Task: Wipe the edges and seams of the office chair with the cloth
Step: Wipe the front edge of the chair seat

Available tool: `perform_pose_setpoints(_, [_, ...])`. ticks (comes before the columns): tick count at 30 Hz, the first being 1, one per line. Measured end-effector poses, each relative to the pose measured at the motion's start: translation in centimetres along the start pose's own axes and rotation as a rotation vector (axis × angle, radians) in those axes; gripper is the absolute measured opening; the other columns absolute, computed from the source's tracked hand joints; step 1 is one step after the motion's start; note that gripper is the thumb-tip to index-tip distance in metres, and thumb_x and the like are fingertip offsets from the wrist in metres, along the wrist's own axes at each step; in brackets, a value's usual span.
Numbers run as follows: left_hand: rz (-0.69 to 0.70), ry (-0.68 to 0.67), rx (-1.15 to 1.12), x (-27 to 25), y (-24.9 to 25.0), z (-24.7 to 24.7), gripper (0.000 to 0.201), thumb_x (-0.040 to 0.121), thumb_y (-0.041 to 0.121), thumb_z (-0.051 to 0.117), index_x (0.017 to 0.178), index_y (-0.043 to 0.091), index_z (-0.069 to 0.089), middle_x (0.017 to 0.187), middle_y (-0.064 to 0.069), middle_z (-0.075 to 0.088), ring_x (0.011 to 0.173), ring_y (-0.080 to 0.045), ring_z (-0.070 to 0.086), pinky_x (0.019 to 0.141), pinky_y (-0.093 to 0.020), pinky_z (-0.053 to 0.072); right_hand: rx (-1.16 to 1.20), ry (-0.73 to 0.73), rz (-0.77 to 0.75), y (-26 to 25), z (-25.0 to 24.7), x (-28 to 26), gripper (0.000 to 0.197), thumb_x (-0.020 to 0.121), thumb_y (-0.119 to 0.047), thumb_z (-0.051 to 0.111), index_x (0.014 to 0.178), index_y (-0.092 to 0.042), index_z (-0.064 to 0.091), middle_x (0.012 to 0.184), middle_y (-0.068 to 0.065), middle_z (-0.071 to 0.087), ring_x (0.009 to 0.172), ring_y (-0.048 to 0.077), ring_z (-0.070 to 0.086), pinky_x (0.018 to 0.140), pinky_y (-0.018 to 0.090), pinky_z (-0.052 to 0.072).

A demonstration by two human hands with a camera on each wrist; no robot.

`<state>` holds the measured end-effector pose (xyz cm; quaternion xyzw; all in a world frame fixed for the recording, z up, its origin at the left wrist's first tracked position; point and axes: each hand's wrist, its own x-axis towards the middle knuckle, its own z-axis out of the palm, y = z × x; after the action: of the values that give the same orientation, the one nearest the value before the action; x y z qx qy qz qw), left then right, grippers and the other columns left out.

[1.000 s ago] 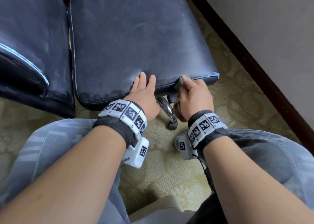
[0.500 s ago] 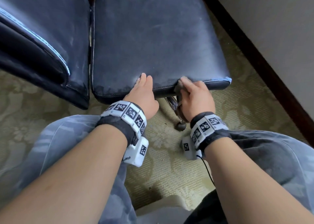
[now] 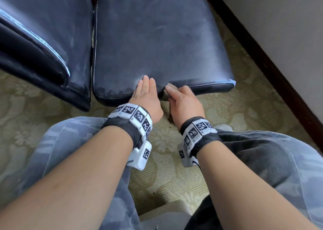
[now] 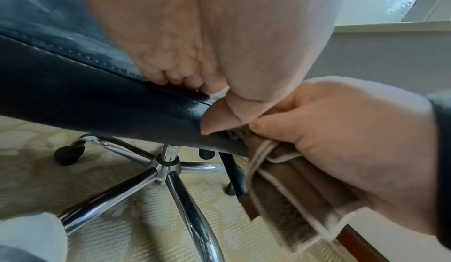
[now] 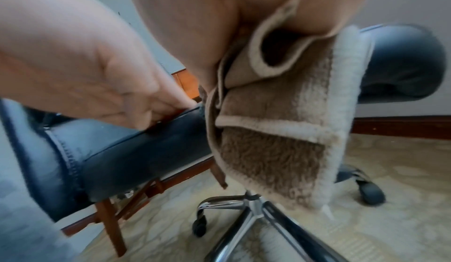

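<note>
The office chair's dark blue leather seat [image 3: 157, 37] fills the upper head view. My left hand [image 3: 145, 93] lies flat with straight fingers on the seat's front edge [image 4: 97, 102]. Just to its right, my right hand [image 3: 185, 102] grips a folded brown cloth with pale trim [image 5: 280, 131] and presses it against the stitched front seam. In the head view only a small tuft of the cloth [image 3: 170, 86] shows above the fingers. In the left wrist view the cloth [image 4: 280, 185] hangs below the right hand [image 4: 354, 140].
A second dark chair [image 3: 43, 37] on wooden legs [image 5: 109, 218] stands close on the left. The wall and dark baseboard [image 3: 279, 90] run along the right. A chrome star base [image 4: 168, 162] with casters sits under the seat on patterned carpet [image 3: 174, 160]. My knees frame the bottom.
My right hand has slid the cloth leftward along the front edge, away from the seat's right corner and closer to my left hand. The left hand still rests on the edge.
</note>
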<state>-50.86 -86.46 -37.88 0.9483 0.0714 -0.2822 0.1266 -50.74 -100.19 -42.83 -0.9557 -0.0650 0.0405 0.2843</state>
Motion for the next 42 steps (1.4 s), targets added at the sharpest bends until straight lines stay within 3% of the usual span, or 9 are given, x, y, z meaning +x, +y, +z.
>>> perform_pose_setpoints(7, [-0.062, -0.024, 0.119, 0.3, 0.4, 0.1, 0.093, 0.093, 0.004, 0.04, 0.162, 0.01, -0.022, 0.17, -0.008, -0.031, 0.158, -0.023, -0.024, 0.131, -0.04, -0.004, 0.14, 0.2, 0.237, 5.8, -3.1, -0.1, 0.037, 0.102, -0.03, 0.053, 0.137, -0.042, 0.06, 0.119, -0.001, 0.057, 0.102, 0.022, 0.062, 0.09, 0.026, 0.045])
perform_pose_setpoints(10, [-0.149, 0.041, 0.122, 0.4, 1.7, 0.4, 0.092, 0.093, 0.007, 0.044, 0.164, 0.008, -0.015, 0.172, -0.011, -0.023, 0.16, -0.026, -0.018, 0.131, -0.042, 0.0, 0.109, 0.135, 0.164, 4.5, -2.4, -0.4, 0.037, 0.104, -0.033, 0.05, 0.139, -0.039, 0.058, 0.119, 0.0, 0.056, 0.101, 0.027, 0.063, 0.09, 0.034, 0.051])
perform_pose_setpoints(13, [-0.27, 0.105, 0.096, 0.1, 4.4, 0.3, 0.091, 0.096, 0.026, 0.053, 0.165, 0.007, -0.003, 0.172, -0.019, -0.012, 0.16, -0.033, -0.013, 0.13, -0.045, 0.001, 0.094, 0.019, 0.071, 4.3, -2.2, -1.5, 0.037, 0.104, -0.033, 0.051, 0.14, -0.042, 0.057, 0.117, -0.003, 0.056, 0.099, 0.023, 0.063, 0.086, 0.034, 0.052])
perform_pose_setpoints(16, [-0.066, 0.107, 0.106, 0.0, 7.6, 0.8, 0.094, 0.096, 0.036, 0.055, 0.166, 0.014, -0.004, 0.171, -0.02, -0.016, 0.158, -0.037, -0.02, 0.13, -0.048, -0.003, 0.194, 0.107, 0.157, 6.6, -4.5, -2.7, 0.039, 0.102, -0.028, 0.057, 0.139, -0.038, 0.061, 0.115, -0.004, 0.059, 0.104, 0.016, 0.06, 0.086, 0.022, 0.042])
perform_pose_setpoints(21, [0.23, 0.137, 0.058, 0.7, 11.5, 1.9, 0.095, 0.093, 0.018, 0.056, 0.167, 0.02, -0.003, 0.172, -0.007, -0.022, 0.159, -0.033, -0.02, 0.131, -0.048, 0.001, 0.211, 0.212, 0.258, 10.7, -7.9, -4.0, 0.037, 0.1, -0.024, 0.06, 0.136, -0.031, 0.064, 0.114, -0.001, 0.063, 0.109, 0.017, 0.06, 0.087, 0.014, 0.032])
perform_pose_setpoints(25, [0.183, 0.094, 0.072, 1.3, 11.9, 2.5, 0.097, 0.093, 0.021, 0.057, 0.167, 0.019, -0.006, 0.173, -0.007, -0.021, 0.159, -0.033, -0.018, 0.131, -0.048, 0.002, 0.212, 0.206, 0.232, 10.6, -7.4, -3.9, 0.036, 0.099, -0.024, 0.06, 0.134, -0.033, 0.065, 0.11, -0.002, 0.062, 0.104, 0.016, 0.06, 0.084, 0.016, 0.036])
perform_pose_setpoints(31, [0.204, 0.087, 0.115, 2.3, 10.1, 1.1, 0.088, 0.095, 0.024, 0.053, 0.167, 0.027, 0.001, 0.175, 0.01, -0.009, 0.161, -0.02, -0.003, 0.129, -0.058, 0.003, 0.171, 0.15, 0.067, 7.5, -4.7, -1.3, 0.034, 0.1, -0.028, 0.057, 0.132, -0.033, 0.066, 0.108, 0.003, 0.062, 0.093, 0.03, 0.065, 0.077, 0.043, 0.056])
perform_pose_setpoints(38, [0.218, -0.029, 0.11, 2.7, 9.3, 0.0, 0.089, 0.099, 0.026, 0.053, 0.166, 0.032, -0.005, 0.173, 0.017, -0.015, 0.161, -0.015, -0.01, 0.128, -0.059, 0.0, 0.164, 0.246, 0.277, 9.8, -5.7, 0.2, 0.033, 0.102, -0.027, 0.052, 0.132, -0.033, 0.064, 0.117, 0.002, 0.059, 0.108, 0.023, 0.059, 0.086, 0.031, 0.047])
perform_pose_setpoints(42, [0.203, -0.03, 0.083, 2.5, 9.3, 0.3, 0.091, 0.097, 0.02, 0.05, 0.166, 0.033, -0.008, 0.172, 0.018, -0.018, 0.16, -0.013, -0.012, 0.128, -0.058, -0.004, 0.075, 0.107, 0.082, 6.6, -4.4, -0.4, 0.029, 0.096, -0.031, 0.051, 0.121, -0.035, 0.065, 0.098, -0.002, 0.052, 0.085, 0.028, 0.06, 0.069, 0.036, 0.052])
